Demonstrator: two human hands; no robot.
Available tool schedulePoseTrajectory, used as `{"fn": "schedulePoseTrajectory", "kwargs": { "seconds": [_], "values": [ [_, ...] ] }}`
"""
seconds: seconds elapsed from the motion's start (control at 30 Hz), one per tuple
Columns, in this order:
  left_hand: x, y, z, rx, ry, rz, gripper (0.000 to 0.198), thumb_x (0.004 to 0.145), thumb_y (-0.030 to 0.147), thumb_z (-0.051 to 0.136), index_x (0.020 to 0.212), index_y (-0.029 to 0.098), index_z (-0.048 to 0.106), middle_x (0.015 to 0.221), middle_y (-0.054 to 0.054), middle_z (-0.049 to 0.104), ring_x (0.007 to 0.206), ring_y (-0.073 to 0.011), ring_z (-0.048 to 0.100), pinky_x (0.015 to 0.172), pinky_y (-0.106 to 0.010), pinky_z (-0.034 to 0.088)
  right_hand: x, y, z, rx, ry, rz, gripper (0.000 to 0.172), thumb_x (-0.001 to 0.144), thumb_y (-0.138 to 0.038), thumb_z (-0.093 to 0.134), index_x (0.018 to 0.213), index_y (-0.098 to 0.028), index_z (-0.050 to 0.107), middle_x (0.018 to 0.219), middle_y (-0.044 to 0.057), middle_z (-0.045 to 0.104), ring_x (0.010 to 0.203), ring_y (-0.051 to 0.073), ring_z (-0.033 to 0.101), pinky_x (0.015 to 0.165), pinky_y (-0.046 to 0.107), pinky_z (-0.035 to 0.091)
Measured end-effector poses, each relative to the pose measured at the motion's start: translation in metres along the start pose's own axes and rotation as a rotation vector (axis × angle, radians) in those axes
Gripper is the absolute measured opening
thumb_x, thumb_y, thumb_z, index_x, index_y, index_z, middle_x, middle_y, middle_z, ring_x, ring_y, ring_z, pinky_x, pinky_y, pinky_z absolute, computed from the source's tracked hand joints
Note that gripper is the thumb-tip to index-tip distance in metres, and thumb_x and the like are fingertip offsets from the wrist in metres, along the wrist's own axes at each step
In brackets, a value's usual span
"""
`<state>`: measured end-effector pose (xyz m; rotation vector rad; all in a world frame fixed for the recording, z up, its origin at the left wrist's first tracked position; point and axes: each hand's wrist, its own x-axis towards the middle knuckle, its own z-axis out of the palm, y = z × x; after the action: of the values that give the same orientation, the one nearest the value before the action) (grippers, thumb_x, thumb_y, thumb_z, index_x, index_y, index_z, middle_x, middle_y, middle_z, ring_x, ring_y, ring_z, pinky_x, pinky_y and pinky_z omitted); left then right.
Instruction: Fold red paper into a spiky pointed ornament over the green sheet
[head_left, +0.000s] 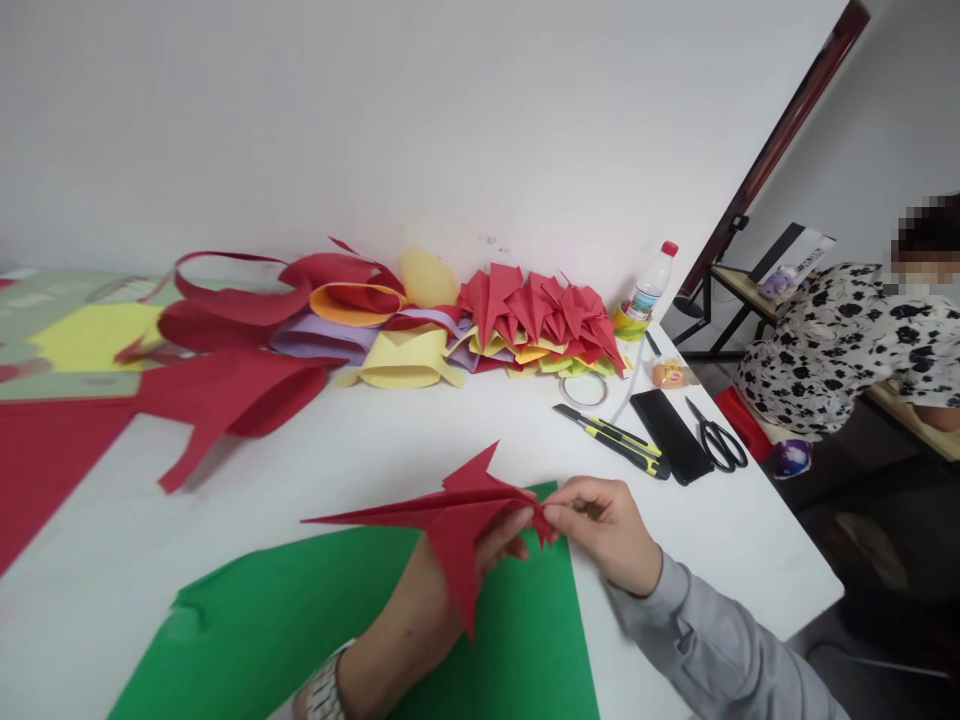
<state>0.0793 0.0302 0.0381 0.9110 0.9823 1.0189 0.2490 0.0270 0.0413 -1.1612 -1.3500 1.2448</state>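
A folded red paper figure (457,515) with pointed fins and a long sharp end is held above a green paper sheet (300,620). My left hand (442,590) grips it from below, its fingers partly hidden behind the paper. At the figure's small right end, my right hand (607,525) pinches the paper between thumb and forefinger. The long point extends to the left. Beneath both, the green sheet lies on the white table (420,420), its left corner slightly curled.
Folded red figures (536,305) and rolled coloured papers (405,355) line the wall. On the right lie cutter knives (615,440), a black phone (671,435), scissors (716,435), a tape roll (583,390) and a bottle (649,290). Another person (832,340) sits beyond the table's right edge.
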Motion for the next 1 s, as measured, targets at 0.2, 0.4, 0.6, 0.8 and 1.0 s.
{"fn": "schedulePoseTrajectory", "kwargs": {
  "seconds": [0.2,0.4,0.6,0.8,1.0],
  "values": [
    [0.0,0.004,-0.003,0.081,-0.106,-0.018,0.029,0.073,0.046,0.073,0.068,0.018,0.067,0.055,0.003,0.061,0.044,-0.0106,0.052,0.044,-0.022,0.04,0.004,-0.002,-0.002,0.139,-0.096,0.037,0.025,0.071,-0.039,0.077,0.078,-0.016,0.073,0.069,0.002,0.066,0.06,0.013,0.058,0.057,0.026,0.046],
    [-0.003,0.011,0.0,-0.06,-0.078,-0.083,0.025,0.064,0.036,0.082,0.079,0.018,0.072,0.07,0.0,0.071,0.061,-0.0149,0.063,0.051,-0.022,0.05,0.003,-0.006,-0.005,-0.004,-0.125,0.015,0.017,0.075,-0.033,0.072,0.072,-0.016,0.07,0.065,-0.001,0.06,0.057,0.01,0.049,0.055,0.025,0.041],
    [-0.002,0.006,-0.006,-0.095,-0.119,-0.059,0.022,0.065,0.032,0.082,0.082,0.022,0.073,0.082,-0.001,0.073,0.078,-0.0197,0.068,0.062,-0.025,0.057,0.0,-0.013,-0.004,0.01,-0.071,0.039,0.022,0.069,-0.034,0.078,0.065,-0.016,0.066,0.057,-0.003,0.057,0.052,0.009,0.045,0.049,0.023,0.036],
    [0.004,0.009,-0.01,0.15,-0.265,0.122,0.01,0.077,0.035,0.071,0.08,0.025,0.073,0.08,0.0,0.068,0.072,-0.0197,0.066,0.065,-0.029,0.057,0.003,-0.013,-0.006,0.227,-0.177,0.251,0.034,0.067,-0.044,0.078,0.057,-0.014,0.064,0.045,-0.003,0.058,0.037,0.006,0.044,0.038,0.02,0.03],
    [0.011,0.008,-0.014,0.122,-0.2,0.163,0.007,0.073,0.032,0.074,0.075,0.025,0.071,0.078,0.001,0.068,0.08,-0.02,0.062,0.084,-0.033,0.053,0.003,-0.016,-0.008,0.295,-0.248,0.374,0.04,0.067,-0.049,0.077,0.056,-0.012,0.064,0.046,0.0,0.061,0.033,0.007,0.048,0.035,0.019,0.032]
  ]
}}
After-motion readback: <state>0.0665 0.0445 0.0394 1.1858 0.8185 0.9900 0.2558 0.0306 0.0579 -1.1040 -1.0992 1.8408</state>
